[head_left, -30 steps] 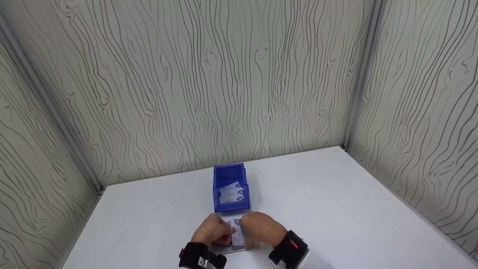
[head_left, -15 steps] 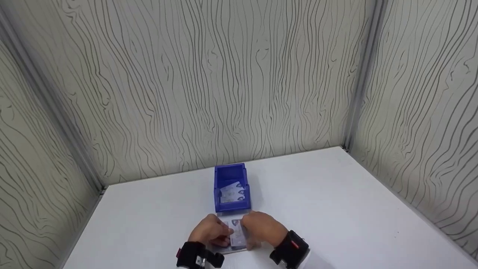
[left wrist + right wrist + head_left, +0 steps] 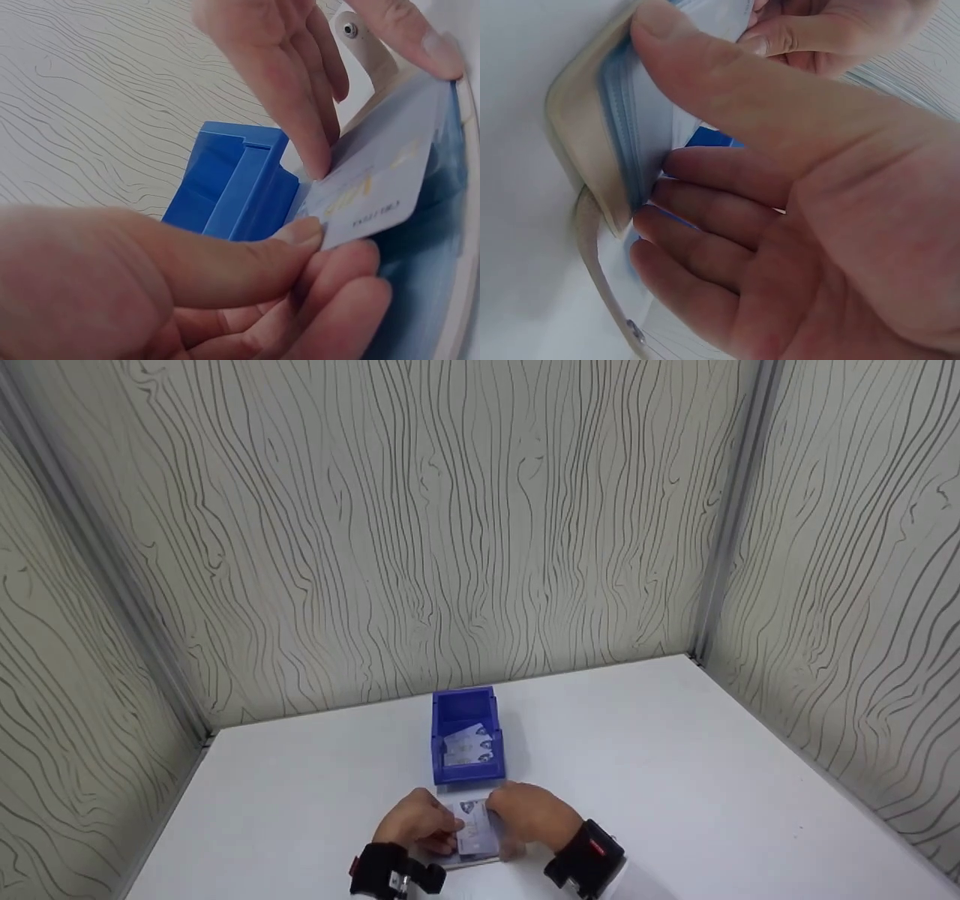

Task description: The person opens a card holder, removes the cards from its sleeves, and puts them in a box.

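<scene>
A white printed card with yellow and dark lettering is pinched by my left hand, thumb on top and curled fingers beneath. In the left wrist view, the card lies over the bluish sleeve of a card holder with a cream cover, which rests on the table. My right hand grips the holder between its thumb, at one edge, and its other fingers, at the far end. A cream strap with a metal snap hangs off the holder.
Just beyond the hands stands a blue bin with several similar cards inside. The white table ends at wood-grain-patterned panels at the back and sides.
The card has shifted slightly left and turned so more of its face shows. My left hand has moved a little left with it; the right hand stays at the holder.
</scene>
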Demonstrator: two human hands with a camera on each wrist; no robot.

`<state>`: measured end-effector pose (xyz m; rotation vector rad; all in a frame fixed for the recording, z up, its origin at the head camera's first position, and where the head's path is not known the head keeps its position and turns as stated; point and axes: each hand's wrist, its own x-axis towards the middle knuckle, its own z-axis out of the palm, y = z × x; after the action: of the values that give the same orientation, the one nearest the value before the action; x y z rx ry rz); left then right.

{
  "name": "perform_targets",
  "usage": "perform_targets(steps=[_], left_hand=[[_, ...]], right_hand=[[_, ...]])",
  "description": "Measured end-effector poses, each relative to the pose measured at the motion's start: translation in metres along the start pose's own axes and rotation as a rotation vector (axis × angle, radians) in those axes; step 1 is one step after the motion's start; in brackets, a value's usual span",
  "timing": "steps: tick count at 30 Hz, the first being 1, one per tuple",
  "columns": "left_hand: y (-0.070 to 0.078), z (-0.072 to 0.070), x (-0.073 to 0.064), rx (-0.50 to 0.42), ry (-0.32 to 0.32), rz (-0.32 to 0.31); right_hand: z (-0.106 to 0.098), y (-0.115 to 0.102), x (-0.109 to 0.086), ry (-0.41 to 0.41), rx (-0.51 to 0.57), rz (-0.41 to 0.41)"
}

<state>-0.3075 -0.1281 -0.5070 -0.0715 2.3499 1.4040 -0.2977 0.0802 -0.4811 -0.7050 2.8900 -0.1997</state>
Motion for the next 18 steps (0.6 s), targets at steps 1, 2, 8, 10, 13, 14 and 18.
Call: perform_targets(steps=[1, 2, 8, 10, 13, 14, 18], left_hand=[[0.0, 0.0, 0.0, -0.001, -0.001, 0.002], [0.0, 0.0, 0.001, 0.0, -0.001, 0.006], [-0.001, -0.001, 0.001, -0.001, -0.002, 0.025], [-0.001, -0.001, 0.001, -0.001, -0.009, 0.024], [0.0, 0.001, 0.001, 0.014, -0.017, 0.033], [0.001, 0.001, 0.0, 0.021, -0.018, 0.035], [0.001, 0.001, 0.0, 0.035, -0.019, 0.044]], right_hand=[[0.0, 0.001, 0.001, -0.006, 0.004, 0.007], [0.0, 0.001, 0.002, -0.014, 0.016, 0.015], [-0.003, 0.005, 0.005, -0.048, 0.079, 0.003], [-0.003, 0.007, 0.005, -0.055, 0.07, -0.002], [-0.004, 0.009, 0.007, -0.065, 0.057, -0.01], [-0.004, 0.01, 0.007, -0.066, 0.052, -0.015], [-0.005, 0.011, 0.007, -0.061, 0.051, -0.026]])
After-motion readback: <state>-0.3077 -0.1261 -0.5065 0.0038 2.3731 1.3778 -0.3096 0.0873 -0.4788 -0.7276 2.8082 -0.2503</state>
